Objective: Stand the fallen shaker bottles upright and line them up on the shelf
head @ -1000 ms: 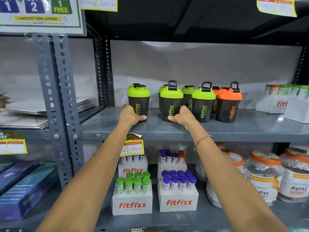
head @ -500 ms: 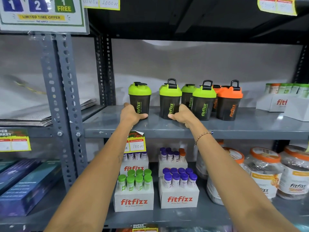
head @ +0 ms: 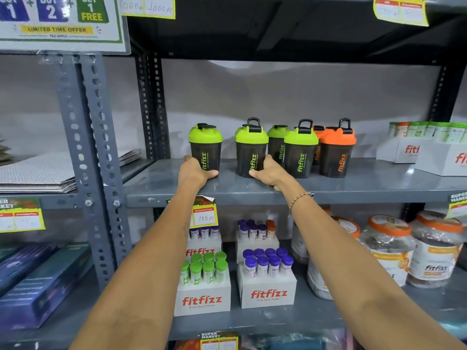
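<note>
- Six shaker bottles are seen upright on a grey metal shelf (head: pixel 353 188), gathered toward the middle; none is seen lying down.
- At the far left of the group, apart from the rest, a lime-lidded shaker bottle (head: pixel 206 147) is held near its base by the left hand (head: pixel 195 173), the thumb wrapped across the front and the fingers hidden behind.
- To its right, with a clear gap between them, a second lime-lidded shaker bottle (head: pixel 251 150) is gripped low by the right hand (head: pixel 270 171), closed around the lower body.
- Beside it a third lime-lidded bottle (head: pixel 300 152) is seen in front, with a fourth lime-lidded one (head: pixel 276 140) partly hidden behind.
- At the right end an orange-lidded shaker bottle (head: pixel 336 152) is seen, with another orange lid (head: pixel 318 130) showing behind it.
- White fitfizz cartons (head: pixel 439 157) are set further right on the same shelf.
- Handling, as a judgement: the bottles appear to be empty, stiff plastic, so light and easily tipped; the smooth dark walls may slip. A low grip around the body suits sliding; the lid loop could serve for lifting.
- The lining-up appears near its end, with the gap beside the left bottle yet to be closed.
</note>
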`<state>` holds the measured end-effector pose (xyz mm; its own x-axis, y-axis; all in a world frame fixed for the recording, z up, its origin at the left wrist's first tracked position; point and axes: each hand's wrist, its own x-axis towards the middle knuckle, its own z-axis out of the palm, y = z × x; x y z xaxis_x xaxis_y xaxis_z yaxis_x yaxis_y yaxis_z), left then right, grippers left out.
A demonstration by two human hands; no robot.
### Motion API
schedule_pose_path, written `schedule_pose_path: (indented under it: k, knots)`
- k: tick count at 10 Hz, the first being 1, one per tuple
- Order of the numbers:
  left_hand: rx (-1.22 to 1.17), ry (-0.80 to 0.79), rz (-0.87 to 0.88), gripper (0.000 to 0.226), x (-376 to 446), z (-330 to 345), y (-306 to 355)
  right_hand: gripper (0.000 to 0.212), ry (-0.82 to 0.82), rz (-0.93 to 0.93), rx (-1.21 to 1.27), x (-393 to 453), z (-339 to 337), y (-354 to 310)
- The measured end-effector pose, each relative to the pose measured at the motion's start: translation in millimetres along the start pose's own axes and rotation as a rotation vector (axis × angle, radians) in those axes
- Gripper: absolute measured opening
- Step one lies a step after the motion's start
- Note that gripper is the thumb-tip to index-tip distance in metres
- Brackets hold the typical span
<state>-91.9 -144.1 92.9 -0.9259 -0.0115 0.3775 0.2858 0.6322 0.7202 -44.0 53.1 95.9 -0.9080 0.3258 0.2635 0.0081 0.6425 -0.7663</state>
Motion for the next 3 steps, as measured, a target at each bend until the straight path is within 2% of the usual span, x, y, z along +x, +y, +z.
schedule_pose_path:
  k: [2,3]
  knots:
    - [0.064,-0.020,-0.005,0.070,-4.3,-4.7,2.9,0.057,-0.026,0.022,-0.029,-12.2,-5.0,-5.6]
    - [0.101,0.002,0.001,0.069,-10.2,-5.5,1.3,0.056,0.012,-0.004,-0.050,-17.1,-5.1,-1.8]
